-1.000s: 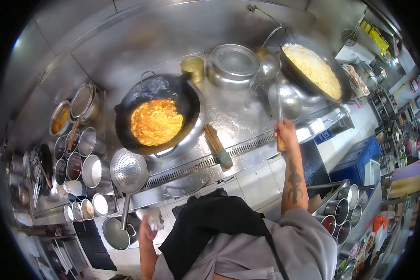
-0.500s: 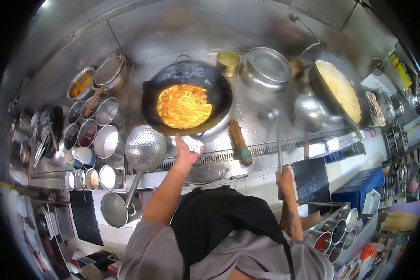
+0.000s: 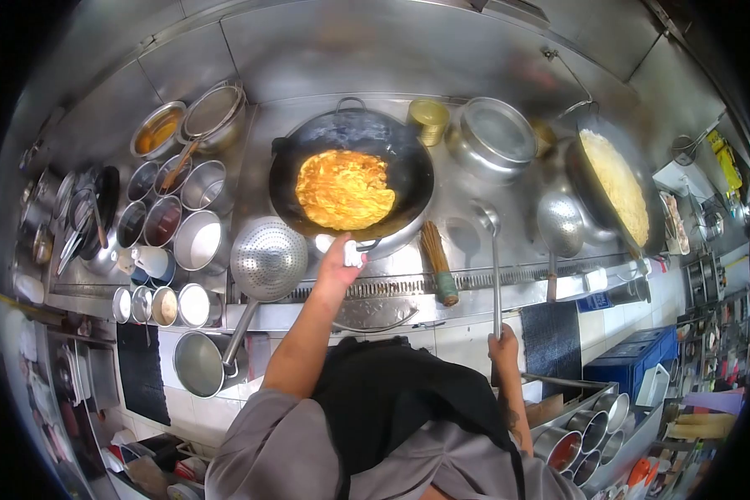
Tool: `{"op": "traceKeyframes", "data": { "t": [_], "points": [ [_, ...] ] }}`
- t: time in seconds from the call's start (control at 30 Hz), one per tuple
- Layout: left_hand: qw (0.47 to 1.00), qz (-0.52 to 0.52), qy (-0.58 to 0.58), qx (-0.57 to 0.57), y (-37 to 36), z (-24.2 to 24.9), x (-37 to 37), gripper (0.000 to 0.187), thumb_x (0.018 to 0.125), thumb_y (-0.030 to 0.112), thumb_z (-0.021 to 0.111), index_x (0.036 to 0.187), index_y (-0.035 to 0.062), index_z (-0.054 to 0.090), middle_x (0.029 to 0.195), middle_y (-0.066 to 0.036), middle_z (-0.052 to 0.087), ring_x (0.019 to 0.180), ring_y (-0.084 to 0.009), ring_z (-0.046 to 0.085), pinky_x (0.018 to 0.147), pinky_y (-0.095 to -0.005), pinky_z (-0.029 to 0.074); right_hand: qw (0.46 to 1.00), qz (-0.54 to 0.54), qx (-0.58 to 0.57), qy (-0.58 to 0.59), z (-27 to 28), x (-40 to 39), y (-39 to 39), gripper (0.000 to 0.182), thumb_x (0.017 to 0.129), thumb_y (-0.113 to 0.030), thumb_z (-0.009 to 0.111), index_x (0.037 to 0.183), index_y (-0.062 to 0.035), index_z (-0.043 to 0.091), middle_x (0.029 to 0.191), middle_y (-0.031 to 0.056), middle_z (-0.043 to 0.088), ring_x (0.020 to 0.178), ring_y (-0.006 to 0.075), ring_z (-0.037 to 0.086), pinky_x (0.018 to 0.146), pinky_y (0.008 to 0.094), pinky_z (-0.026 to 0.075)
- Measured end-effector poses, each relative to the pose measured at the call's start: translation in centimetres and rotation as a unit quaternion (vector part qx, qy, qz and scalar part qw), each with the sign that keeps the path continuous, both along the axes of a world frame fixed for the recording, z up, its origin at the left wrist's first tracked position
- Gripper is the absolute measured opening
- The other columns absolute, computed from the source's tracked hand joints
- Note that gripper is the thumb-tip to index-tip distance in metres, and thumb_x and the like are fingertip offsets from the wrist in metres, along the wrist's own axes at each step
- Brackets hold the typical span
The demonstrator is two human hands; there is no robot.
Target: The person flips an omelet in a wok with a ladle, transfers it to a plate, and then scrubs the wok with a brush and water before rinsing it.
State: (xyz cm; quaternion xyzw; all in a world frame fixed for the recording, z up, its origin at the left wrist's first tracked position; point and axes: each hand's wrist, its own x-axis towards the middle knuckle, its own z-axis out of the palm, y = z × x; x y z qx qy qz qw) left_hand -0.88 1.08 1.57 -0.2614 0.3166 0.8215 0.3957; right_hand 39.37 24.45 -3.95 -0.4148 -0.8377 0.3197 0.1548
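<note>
My left hand [image 3: 338, 268] is closed round a folded white cloth [image 3: 353, 252] at the near rim of a black wok [image 3: 410, 182], so the wok's grip is mostly hidden. A browned yellow omelette [image 3: 346, 190] lies flat in the wok. My right hand [image 3: 503, 345] is wrapped round the lower end of a long metal ladle [image 3: 497, 275]. The ladle's bowl hangs over the steel stove top, apart from the wok. Between the two hands, a bamboo wok brush [image 3: 438, 262] lies on the stove top near its front edge.
Left of the wok, a perforated strainer [image 3: 268, 260] rests near several metal seasoning pots [image 3: 197, 240]. Behind on the right stand a lidded pot [image 3: 497, 137] and a gold tin [image 3: 427, 119]. Farther right are another perforated ladle [image 3: 560, 223] and a wok of pale food [image 3: 615, 187].
The whole view has shifted slightly. My right hand has drawn the ladle a little toward my body, and the ladle's bowl is less blurred. My left hand stays at the wok's rim.
</note>
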Motion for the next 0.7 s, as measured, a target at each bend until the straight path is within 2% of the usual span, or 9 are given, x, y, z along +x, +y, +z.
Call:
{"op": "traceKeyframes", "data": {
  "t": [0.1, 0.2, 0.3, 0.37, 0.4, 0.43, 0.53, 0.63, 0.7],
  "points": [
    [0.997, -0.06, -0.003, 0.042, 0.4, -3.5, -1.7, 0.01, 0.082, 0.014, 0.059, 0.088, 0.0133, 0.052, 0.077, -0.004, 0.057, 0.066, -0.0197, 0.054, 0.053, -0.0327, 0.047, 0.97, 0.071, 0.213, 0.094, -0.3, 0.2, 0.3, 0.027, 0.077, -0.008, 0.061, 0.1, 0.0048, 0.055, 0.062, 0.0122, 0.055, 0.044, 0.0185, 0.054, 0.043, 0.0343, 0.043],
    [0.998, -0.023, 0.008, 0.054, -0.5, 2.0, 2.2, 0.003, 0.083, 0.013, 0.056, 0.085, 0.0126, 0.054, 0.076, -0.004, 0.058, 0.062, -0.0192, 0.056, 0.048, -0.0316, 0.046, 0.996, -0.018, -0.087, -0.03, 7.3, -1.1, -1.7, 0.04, 0.076, -0.011, 0.06, 0.11, 0.008, 0.052, 0.081, 0.0264, 0.062, 0.078, 0.0366, 0.063, 0.072, 0.0401, 0.049],
    [0.996, -0.027, 0.013, 0.079, -1.5, 6.5, 4.6, 0.006, 0.086, 0.017, 0.053, 0.09, 0.0125, 0.055, 0.078, -0.003, 0.058, 0.063, -0.0178, 0.056, 0.047, -0.0298, 0.045, 0.997, -0.016, -0.019, 0.075, 8.1, 0.1, -2.6, 0.025, 0.077, -0.008, 0.062, 0.098, 0.0044, 0.056, 0.071, 0.0129, 0.058, 0.046, 0.0176, 0.054, 0.044, 0.0332, 0.044],
    [0.999, 0.011, 0.027, 0.04, -1.5, 6.8, 4.8, 0.008, 0.087, 0.017, 0.052, 0.092, 0.0126, 0.055, 0.079, -0.003, 0.058, 0.063, -0.0174, 0.055, 0.046, -0.0284, 0.044, 0.999, 0.047, -0.02, 0.0, 4.6, 2.0, 0.8, 0.021, 0.079, -0.008, 0.06, 0.097, 0.0025, 0.055, 0.064, 0.008, 0.053, 0.044, 0.0147, 0.052, 0.039, 0.0291, 0.04],
    [0.996, 0.016, 0.053, 0.075, -1.5, 2.6, 3.7, 0.009, 0.088, 0.018, 0.051, 0.095, 0.013, 0.055, 0.08, -0.002, 0.059, 0.064, -0.0167, 0.055, 0.045, -0.0265, 0.043, 0.969, -0.001, -0.238, 0.068, 8.5, 1.2, -0.2, 0.019, 0.08, -0.007, 0.059, 0.096, 0.002, 0.055, 0.062, 0.0059, 0.051, 0.043, 0.0132, 0.05, 0.038, 0.0281, 0.038],
    [0.996, -0.002, 0.045, 0.072, -1.4, 3.8, 4.6, 0.009, 0.088, 0.017, 0.051, 0.095, 0.0129, 0.055, 0.08, -0.002, 0.059, 0.064, -0.0166, 0.055, 0.046, -0.0264, 0.042, 0.888, -0.049, -0.435, 0.14, 13.5, -0.2, -0.8, 0.017, 0.081, -0.007, 0.058, 0.095, 0.0015, 0.054, 0.061, 0.0037, 0.049, 0.043, 0.0118, 0.048, 0.037, 0.027, 0.036],
    [0.996, -0.037, 0.011, 0.082, -1.7, 7.7, 7.3, 0.008, 0.087, 0.017, 0.052, 0.094, 0.0132, 0.055, 0.078, -0.002, 0.059, 0.061, -0.0168, 0.055, 0.046, -0.0262, 0.042, 0.92, -0.038, -0.381, 0.077, 15.4, -0.7, -0.4, 0.013, 0.082, -0.005, 0.056, 0.094, 0.0002, 0.055, 0.06, 0.0014, 0.048, 0.042, 0.0096, 0.045, 0.037, 0.0253, 0.034],
    [0.991, -0.035, 0.068, 0.112, -1.8, 4.9, 4.8, 0.008, 0.087, 0.016, 0.051, 0.094, 0.0143, 0.055, 0.076, -0.001, 0.058, 0.06, -0.0167, 0.055, 0.045, -0.0267, 0.042, 0.99, 0.001, -0.137, 0.024, 15.5, -0.9, -0.8, 0.011, 0.082, -0.005, 0.055, 0.092, -0.0015, 0.054, 0.059, 0.0002, 0.046, 0.042, 0.0085, 0.045, 0.037, 0.0246, 0.035],
    [0.999, 0.005, 0.028, 0.042, -2.0, 4.8, 6.1, 0.008, 0.089, 0.018, 0.051, 0.095, 0.0147, 0.055, 0.076, -0.002, 0.058, 0.06, -0.0164, 0.055, 0.046, -0.0271, 0.043, 0.981, -0.003, -0.193, 0.006, 14.7, -0.5, 0.7, 0.011, 0.082, -0.005, 0.055, 0.092, -0.0014, 0.051, 0.06, 0.0007, 0.046, 0.046, 0.0086, 0.047, 0.039, 0.0249, 0.037]
  ]
}}
